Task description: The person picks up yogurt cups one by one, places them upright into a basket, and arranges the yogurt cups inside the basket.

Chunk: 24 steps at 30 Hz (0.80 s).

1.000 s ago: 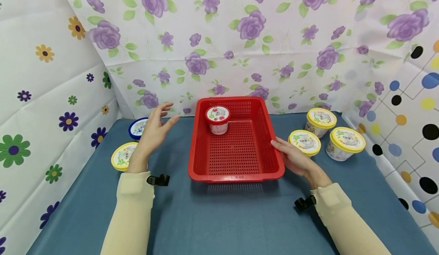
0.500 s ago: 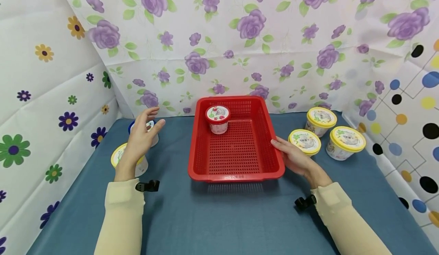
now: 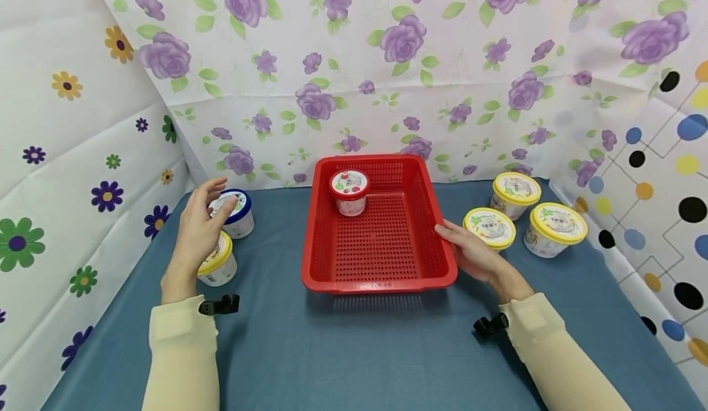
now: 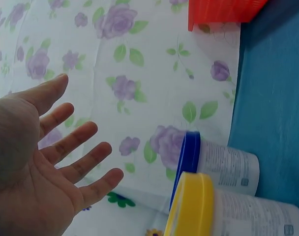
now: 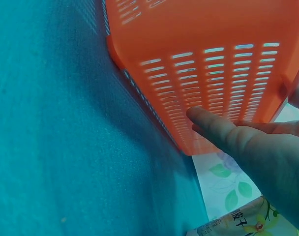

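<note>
My left hand [image 3: 195, 233] hovers over two tubs at the left, fingers spread and relaxed, holding nothing. One tub has a blue lid [image 3: 241, 208], the other a yellow lid [image 3: 218, 260]; the hand partly covers both in the head view. In the left wrist view, the palm [image 4: 29, 182] faces the tubs' lids from the side, apart from them. My right hand [image 3: 475, 252] grips the right rim of a red plastic basket [image 3: 378, 287], thumb at the rim and fingers along the slotted outer wall [image 5: 208, 73]. A red-lidded tub [image 3: 350, 193] stands upright in the basket's back left corner.
Several yellow-lidded tubs stand to the right: one by the right hand [image 3: 490, 228], one behind it [image 3: 517, 195] and one farther right [image 3: 555, 230]. Blue cloth [image 3: 354, 349] covers the table. Flowered sheets [image 3: 365, 61] rise behind and at the sides.
My left hand has moved left and slightly toward me, from beside the basket to over the left tubs, uncovering more of the blue-lidded tub. The right hand, basket and red-lidded tub stay put.
</note>
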Motion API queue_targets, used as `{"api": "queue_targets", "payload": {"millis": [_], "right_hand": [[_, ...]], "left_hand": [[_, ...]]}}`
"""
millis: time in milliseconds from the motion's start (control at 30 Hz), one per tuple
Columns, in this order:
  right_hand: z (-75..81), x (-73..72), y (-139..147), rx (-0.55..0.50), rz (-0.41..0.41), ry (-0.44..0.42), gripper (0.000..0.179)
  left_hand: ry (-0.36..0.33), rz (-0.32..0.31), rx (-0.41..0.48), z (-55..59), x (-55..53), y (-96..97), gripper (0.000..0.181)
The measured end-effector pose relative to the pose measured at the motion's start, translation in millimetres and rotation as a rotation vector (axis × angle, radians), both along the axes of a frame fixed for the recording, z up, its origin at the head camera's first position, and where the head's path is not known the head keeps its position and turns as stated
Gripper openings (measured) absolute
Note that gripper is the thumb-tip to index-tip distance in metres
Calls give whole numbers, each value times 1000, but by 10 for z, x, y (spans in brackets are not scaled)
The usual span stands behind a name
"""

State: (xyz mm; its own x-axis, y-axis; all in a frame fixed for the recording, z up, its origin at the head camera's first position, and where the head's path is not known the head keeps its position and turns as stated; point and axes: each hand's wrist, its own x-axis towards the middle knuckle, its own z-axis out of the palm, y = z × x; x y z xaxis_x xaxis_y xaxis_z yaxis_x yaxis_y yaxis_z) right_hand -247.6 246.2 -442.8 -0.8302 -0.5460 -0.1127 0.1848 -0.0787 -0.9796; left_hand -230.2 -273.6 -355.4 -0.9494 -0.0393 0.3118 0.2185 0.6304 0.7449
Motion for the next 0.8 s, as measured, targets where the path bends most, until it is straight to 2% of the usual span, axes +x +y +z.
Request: {"api": "queue_targets", "payload": {"millis": [300,600,800], "right_hand": [[1,-4,2,-14,13,1,59],[-30,-14,9,-21,13,4,58],[-30,-16,13,-22,9,0,58]], "left_hand": [[-70,48,-122,-68,115,-217,67],[-102,50,-116,-158,157,-367,72],[-191,-2,-44,-232,178,-502,81]]}}
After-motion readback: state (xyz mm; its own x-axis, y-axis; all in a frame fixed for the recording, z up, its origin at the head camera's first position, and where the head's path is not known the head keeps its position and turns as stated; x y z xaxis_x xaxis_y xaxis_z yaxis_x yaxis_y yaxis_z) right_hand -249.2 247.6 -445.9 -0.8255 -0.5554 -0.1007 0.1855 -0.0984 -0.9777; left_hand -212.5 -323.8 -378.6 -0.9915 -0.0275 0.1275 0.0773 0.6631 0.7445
